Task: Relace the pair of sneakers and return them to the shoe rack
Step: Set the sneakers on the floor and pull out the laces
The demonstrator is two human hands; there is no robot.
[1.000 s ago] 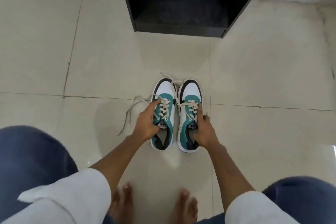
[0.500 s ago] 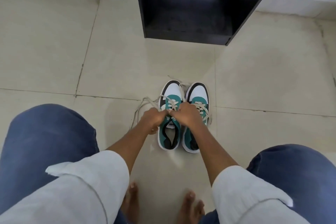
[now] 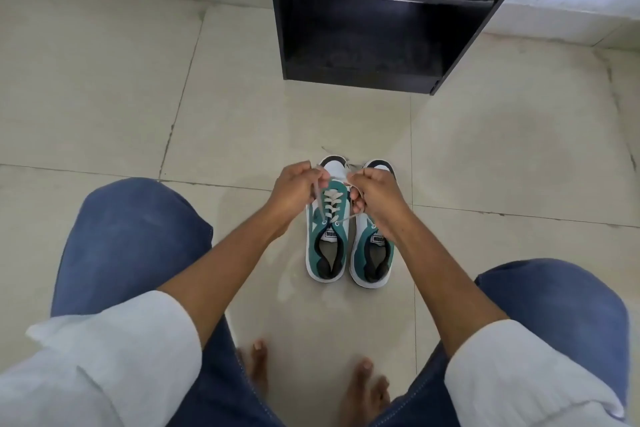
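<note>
Two teal, white and black sneakers stand side by side on the tiled floor, toes pointing away from me. The left sneaker [image 3: 327, 246] shows cream lacing up its tongue. My left hand [image 3: 296, 189] is closed on one lace end of it, pulled up and to the left. My right hand [image 3: 375, 192] is closed on the other lace end, which runs taut from the top eyelet. That hand covers the front of the right sneaker [image 3: 372, 256], so its lacing is hidden.
A black open shoe rack [image 3: 377, 24] with two shelves stands on the floor just beyond the sneakers, against a white wall. My bent knees in blue jeans flank the shoes, and my bare feet [image 3: 311, 381] rest on the floor below them.
Both hands left the sneakers' sides, came together over the left sneaker's laces, then rose and spread apart, each pulling a lace end taut. The loose lace on the floor at left is gone.
</note>
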